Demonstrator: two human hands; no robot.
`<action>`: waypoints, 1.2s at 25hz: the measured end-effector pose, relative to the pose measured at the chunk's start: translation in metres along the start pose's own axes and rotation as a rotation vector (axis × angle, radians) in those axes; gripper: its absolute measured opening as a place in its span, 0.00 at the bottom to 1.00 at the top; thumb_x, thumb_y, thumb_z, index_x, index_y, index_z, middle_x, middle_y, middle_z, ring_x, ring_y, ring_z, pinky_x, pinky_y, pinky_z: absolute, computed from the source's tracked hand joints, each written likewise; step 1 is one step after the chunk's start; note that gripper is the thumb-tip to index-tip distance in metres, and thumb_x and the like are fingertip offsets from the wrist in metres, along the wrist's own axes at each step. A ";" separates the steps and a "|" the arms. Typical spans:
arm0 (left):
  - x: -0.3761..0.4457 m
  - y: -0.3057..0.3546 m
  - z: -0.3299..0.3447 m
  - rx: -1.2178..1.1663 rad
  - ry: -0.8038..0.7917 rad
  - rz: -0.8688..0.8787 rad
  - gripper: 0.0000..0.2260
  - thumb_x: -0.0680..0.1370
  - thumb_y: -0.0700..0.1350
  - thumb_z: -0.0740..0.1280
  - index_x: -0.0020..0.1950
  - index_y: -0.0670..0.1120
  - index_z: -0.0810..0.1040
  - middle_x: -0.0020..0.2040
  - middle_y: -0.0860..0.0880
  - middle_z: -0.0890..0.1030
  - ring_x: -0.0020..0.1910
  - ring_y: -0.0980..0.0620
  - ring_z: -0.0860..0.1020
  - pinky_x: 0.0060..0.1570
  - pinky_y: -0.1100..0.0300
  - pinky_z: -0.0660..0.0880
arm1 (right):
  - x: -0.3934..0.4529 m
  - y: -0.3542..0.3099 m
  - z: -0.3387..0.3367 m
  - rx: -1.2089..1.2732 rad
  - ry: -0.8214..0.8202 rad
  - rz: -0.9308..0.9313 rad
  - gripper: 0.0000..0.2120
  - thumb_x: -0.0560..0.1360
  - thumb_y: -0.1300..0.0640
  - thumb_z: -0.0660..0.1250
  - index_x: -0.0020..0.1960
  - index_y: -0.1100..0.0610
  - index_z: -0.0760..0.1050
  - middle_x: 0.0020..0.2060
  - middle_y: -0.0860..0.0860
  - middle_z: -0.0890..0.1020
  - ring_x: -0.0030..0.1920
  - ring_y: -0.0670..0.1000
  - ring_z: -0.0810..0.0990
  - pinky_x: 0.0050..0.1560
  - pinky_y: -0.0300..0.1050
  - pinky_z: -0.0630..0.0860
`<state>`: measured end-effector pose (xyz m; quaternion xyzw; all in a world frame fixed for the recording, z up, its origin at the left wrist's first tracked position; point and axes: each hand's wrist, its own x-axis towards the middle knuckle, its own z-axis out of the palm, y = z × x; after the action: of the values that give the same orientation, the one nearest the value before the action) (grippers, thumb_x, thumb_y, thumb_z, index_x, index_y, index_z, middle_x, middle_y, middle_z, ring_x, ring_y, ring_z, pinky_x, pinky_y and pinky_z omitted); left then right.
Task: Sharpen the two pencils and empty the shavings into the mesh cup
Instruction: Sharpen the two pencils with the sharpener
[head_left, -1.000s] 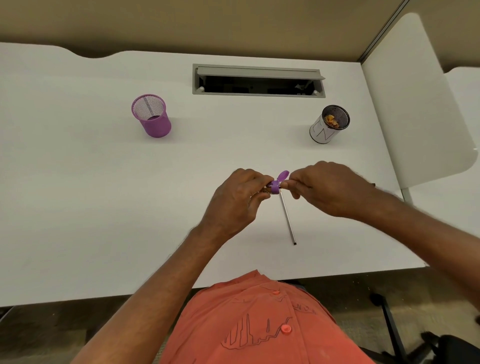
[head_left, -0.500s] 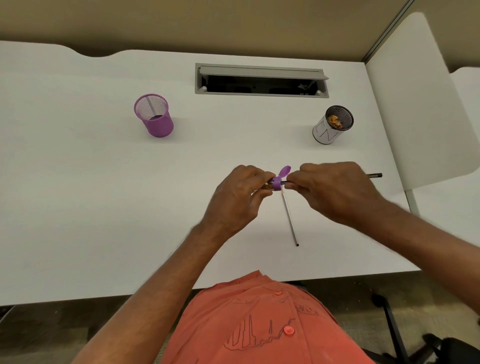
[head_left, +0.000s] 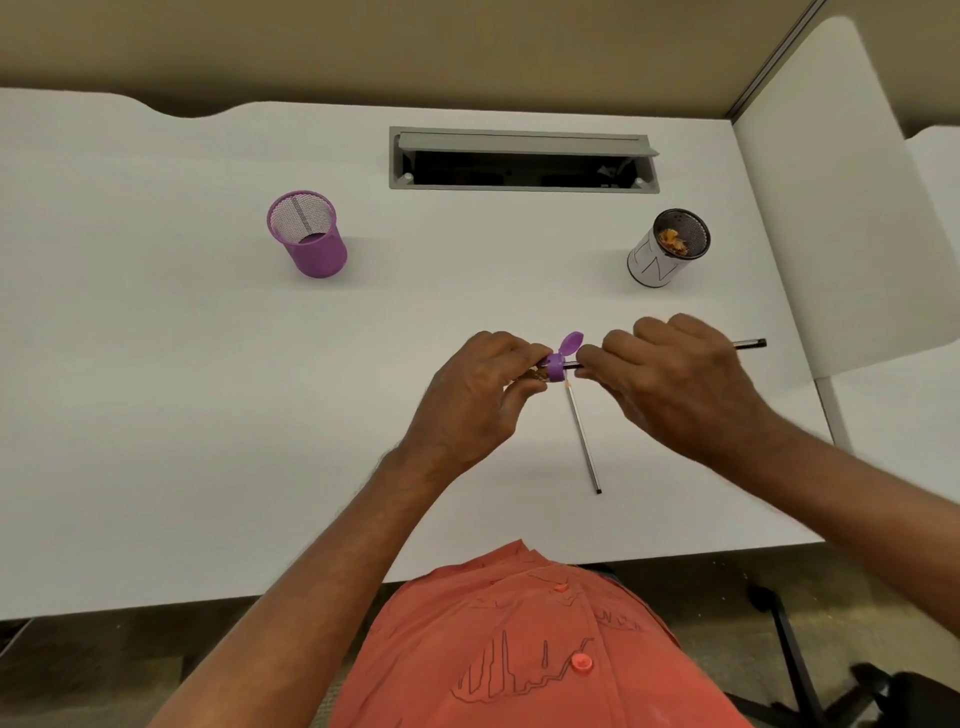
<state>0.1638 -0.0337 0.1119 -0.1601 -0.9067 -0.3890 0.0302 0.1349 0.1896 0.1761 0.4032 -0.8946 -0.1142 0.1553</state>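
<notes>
My left hand (head_left: 480, 395) grips a small purple sharpener (head_left: 557, 365) above the middle of the white desk, its lid flipped up. My right hand (head_left: 680, 379) holds a dark pencil (head_left: 748, 343) level, with its tip in the sharpener and its end sticking out to the right. A second pencil (head_left: 584, 436) lies on the desk below the hands, sharpened tip pointing away from me. A black mesh cup (head_left: 667, 249) with a white paper wrap stands at the back right with orange shavings inside.
A purple mesh cup (head_left: 307, 234) stands at the back left. A grey cable hatch (head_left: 522, 158) is open at the desk's far edge. A white divider panel (head_left: 841, 197) borders the right side. An office chair base (head_left: 789, 649) shows below right.
My right hand has slid right along the pencil, so more of its end shows past the hand. The left hand and sharpener have stayed in place.
</notes>
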 end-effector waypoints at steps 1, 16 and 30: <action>0.000 0.001 0.000 0.007 0.000 0.004 0.13 0.79 0.43 0.70 0.63 0.47 0.81 0.54 0.50 0.82 0.54 0.49 0.77 0.52 0.50 0.77 | 0.001 -0.001 0.002 0.043 -0.057 0.008 0.08 0.82 0.53 0.66 0.45 0.54 0.78 0.33 0.50 0.75 0.30 0.55 0.72 0.30 0.48 0.63; 0.004 0.001 0.000 0.000 0.004 0.013 0.13 0.80 0.43 0.70 0.64 0.47 0.80 0.55 0.50 0.82 0.54 0.48 0.77 0.53 0.50 0.76 | 0.001 0.004 0.002 -0.012 0.071 -0.005 0.07 0.81 0.57 0.67 0.44 0.54 0.78 0.34 0.51 0.76 0.31 0.55 0.72 0.29 0.49 0.65; 0.005 0.002 -0.005 0.051 0.047 0.047 0.13 0.78 0.43 0.72 0.63 0.46 0.81 0.54 0.50 0.82 0.53 0.48 0.77 0.49 0.51 0.78 | 0.012 0.011 -0.005 0.421 -0.229 0.150 0.04 0.79 0.53 0.70 0.50 0.50 0.75 0.42 0.45 0.77 0.38 0.50 0.75 0.32 0.49 0.72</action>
<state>0.1598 -0.0343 0.1176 -0.1714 -0.9113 -0.3687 0.0648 0.1221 0.1875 0.1868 0.3436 -0.9378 0.0417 -0.0267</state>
